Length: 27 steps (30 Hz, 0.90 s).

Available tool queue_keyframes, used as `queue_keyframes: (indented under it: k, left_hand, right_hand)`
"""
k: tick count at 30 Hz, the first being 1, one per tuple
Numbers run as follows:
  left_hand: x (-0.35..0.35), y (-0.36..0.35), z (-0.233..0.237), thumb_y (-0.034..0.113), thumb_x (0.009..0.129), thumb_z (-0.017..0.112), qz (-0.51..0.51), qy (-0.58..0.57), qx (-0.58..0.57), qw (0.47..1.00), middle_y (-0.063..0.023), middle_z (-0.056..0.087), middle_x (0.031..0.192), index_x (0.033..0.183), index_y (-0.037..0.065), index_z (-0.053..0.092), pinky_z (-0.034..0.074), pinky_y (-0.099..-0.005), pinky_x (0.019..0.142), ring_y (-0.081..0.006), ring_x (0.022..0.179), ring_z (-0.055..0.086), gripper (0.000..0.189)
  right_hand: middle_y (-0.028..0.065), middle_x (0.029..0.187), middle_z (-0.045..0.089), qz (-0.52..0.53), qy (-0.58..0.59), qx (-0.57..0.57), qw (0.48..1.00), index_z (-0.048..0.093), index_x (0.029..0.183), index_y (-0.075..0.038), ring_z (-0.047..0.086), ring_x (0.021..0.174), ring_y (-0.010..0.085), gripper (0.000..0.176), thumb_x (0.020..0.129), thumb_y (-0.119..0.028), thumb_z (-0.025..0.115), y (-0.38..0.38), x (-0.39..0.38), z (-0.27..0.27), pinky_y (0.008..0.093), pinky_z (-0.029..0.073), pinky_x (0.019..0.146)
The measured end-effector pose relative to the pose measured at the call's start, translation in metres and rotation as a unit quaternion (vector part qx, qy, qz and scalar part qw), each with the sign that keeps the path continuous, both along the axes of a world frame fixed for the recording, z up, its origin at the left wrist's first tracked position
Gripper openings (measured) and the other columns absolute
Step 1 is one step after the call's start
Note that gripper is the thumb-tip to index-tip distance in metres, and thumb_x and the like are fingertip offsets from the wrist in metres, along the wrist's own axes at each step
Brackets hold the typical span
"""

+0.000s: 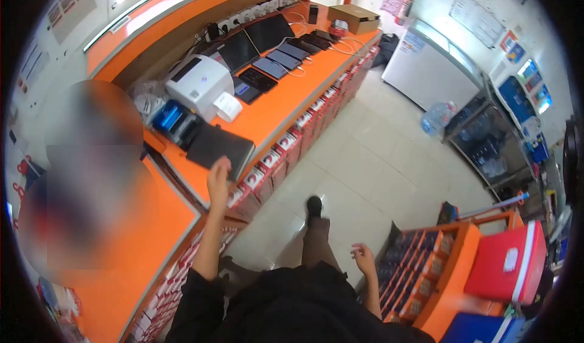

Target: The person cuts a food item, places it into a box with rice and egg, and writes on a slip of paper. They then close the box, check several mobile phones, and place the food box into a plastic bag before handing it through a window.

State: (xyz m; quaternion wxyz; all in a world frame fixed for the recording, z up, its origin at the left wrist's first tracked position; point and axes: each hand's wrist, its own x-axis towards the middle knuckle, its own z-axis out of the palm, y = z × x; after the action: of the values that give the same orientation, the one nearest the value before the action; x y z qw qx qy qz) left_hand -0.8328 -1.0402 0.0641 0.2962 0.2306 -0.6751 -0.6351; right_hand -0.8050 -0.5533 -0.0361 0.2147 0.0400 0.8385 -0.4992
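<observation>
My left hand (218, 182) is raised with fingers apart at the front edge of the orange counter (277, 108), just below a closed dark laptop (220, 148). It holds nothing. My right hand (364, 258) hangs low by my side, fingers loosely spread and empty, next to an orange rack of small boxes (420, 264). My dark trouser leg and black shoe (314, 206) step forward on the tiled floor.
A white label printer (198, 84), several tablets and phones (271, 66) on cables and a cardboard box (354, 18) sit on the counter. Another person stands at the left, behind the counter. A white chest freezer (429, 66), a red cooler (508, 264) and a water bottle (437, 118) stand right.
</observation>
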Motion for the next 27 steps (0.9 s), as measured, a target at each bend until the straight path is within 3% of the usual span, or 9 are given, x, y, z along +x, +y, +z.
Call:
queue_keyframes:
  k: [2, 4, 9, 10, 13, 15, 19, 21, 27]
  left_hand:
    - [-0.088, -0.043, 0.018, 0.021, 0.089, 0.054, 0.106, 0.030, -0.062, 0.992, -0.0106, 0.060, 0.108, 0.114, -0.009, 0.054, 0.039, -0.0287, 0.093, -0.0188, 0.104, 0.054, 0.039]
    - [-0.154, -0.119, -0.013, 0.027, 0.084, 0.061, -0.002, -0.068, 0.082, 0.994, -0.0134, 0.052, 0.120, 0.123, -0.007, 0.045, 0.040, -0.0289, 0.092, -0.0207, 0.111, 0.050, 0.054]
    - [-0.240, -0.162, -0.086, 0.011, 0.075, 0.073, 0.249, 0.037, 0.180, 0.951, -0.0143, 0.047, 0.126, 0.135, -0.005, 0.026, 0.041, -0.0312, 0.093, -0.0233, 0.115, 0.046, 0.078]
    - [-0.251, -0.151, -0.081, 0.023, 0.082, 0.067, 0.344, -0.001, 0.092, 0.934, -0.0096, 0.057, 0.114, 0.122, 0.002, 0.048, 0.047, -0.0344, 0.082, -0.0222, 0.102, 0.055, 0.049]
    - [-0.241, -0.148, -0.013, 0.025, 0.082, 0.067, 0.329, -0.210, 0.103, 0.915, -0.0092, 0.063, 0.101, 0.112, 0.000, 0.057, 0.047, -0.0382, 0.079, -0.0243, 0.092, 0.060, 0.040]
    - [-0.263, -0.127, 0.051, 0.025, 0.080, 0.068, 0.279, -0.384, -0.130, 0.871, -0.0088, 0.065, 0.088, 0.101, -0.003, 0.061, 0.048, -0.0384, 0.072, -0.0232, 0.079, 0.062, 0.035]
    - [-0.286, -0.108, 0.151, 0.024, 0.081, 0.064, 0.292, -0.333, -0.097, 0.891, -0.0145, 0.065, 0.081, 0.090, -0.006, 0.061, 0.047, -0.0365, 0.067, -0.0218, 0.072, 0.062, 0.031]
    - [-0.274, -0.106, 0.180, 0.022, 0.083, 0.061, 0.355, -0.301, -0.045, 0.884, -0.0112, 0.065, 0.084, 0.095, -0.004, 0.060, 0.048, -0.0336, 0.066, -0.0193, 0.073, 0.061, 0.029]
    - [-0.109, -0.209, 0.111, 0.017, 0.086, 0.053, 0.605, -0.043, -0.085, 0.790, -0.0115, 0.055, 0.109, 0.116, -0.001, 0.050, 0.046, -0.0289, 0.080, -0.0187, 0.099, 0.055, 0.035]
  right_hand:
    - [0.0065, 0.081, 0.063, 0.079, 0.121, -0.033, 0.989, 0.059, 0.101, -0.001, 0.061, 0.072, 0.0125, 0.016, 0.090, -0.007, 0.049, -0.057, -0.091, -0.012, 0.0269, 0.050, 0.064]
    - [0.0063, 0.080, 0.063, 0.138, 0.183, -0.043, 0.972, 0.059, 0.100, -0.001, 0.060, 0.071, 0.0117, 0.016, 0.091, -0.009, 0.049, -0.129, -0.200, -0.007, 0.0256, 0.049, 0.063]
    - [0.0054, 0.074, 0.060, 0.259, 0.225, -0.157, 0.926, 0.059, 0.097, -0.001, 0.057, 0.064, 0.0114, 0.015, 0.091, -0.007, 0.047, -0.314, -0.426, 0.106, 0.0251, 0.046, 0.057]
    - [0.0053, 0.073, 0.060, 0.264, 0.210, -0.187, 0.923, 0.059, 0.097, -0.001, 0.056, 0.063, 0.0113, 0.014, 0.091, -0.006, 0.047, -0.346, -0.458, 0.121, 0.0247, 0.046, 0.056]
    - [0.0107, 0.077, 0.061, 0.323, 0.205, -0.165, 0.909, 0.059, 0.097, -0.004, 0.059, 0.063, 0.0160, 0.015, 0.087, -0.005, 0.049, -0.430, -0.533, 0.137, 0.0293, 0.046, 0.055]
    - [0.0111, 0.075, 0.061, 0.372, 0.287, -0.110, 0.876, 0.059, 0.096, -0.004, 0.059, 0.059, 0.0198, 0.014, 0.085, -0.006, 0.051, -0.473, -0.556, 0.130, 0.0294, 0.047, 0.054]
    - [0.0148, 0.112, 0.056, 0.543, 0.341, -0.035, 0.767, 0.061, 0.105, -0.010, 0.054, 0.105, 0.0296, 0.024, 0.084, -0.020, 0.057, -0.524, -0.541, 0.094, 0.0394, 0.047, 0.077]
    - [0.0131, 0.134, 0.039, 0.590, 0.463, -0.007, 0.662, 0.057, 0.118, -0.021, 0.032, 0.127, 0.0326, 0.036, 0.083, -0.029, 0.058, -0.529, -0.520, 0.077, 0.0506, 0.032, 0.096]
    - [0.0153, 0.140, 0.028, 0.579, 0.359, -0.019, 0.732, 0.052, 0.123, -0.021, 0.022, 0.132, 0.0347, 0.044, 0.081, -0.031, 0.059, -0.515, -0.533, 0.079, 0.0575, 0.024, 0.096]
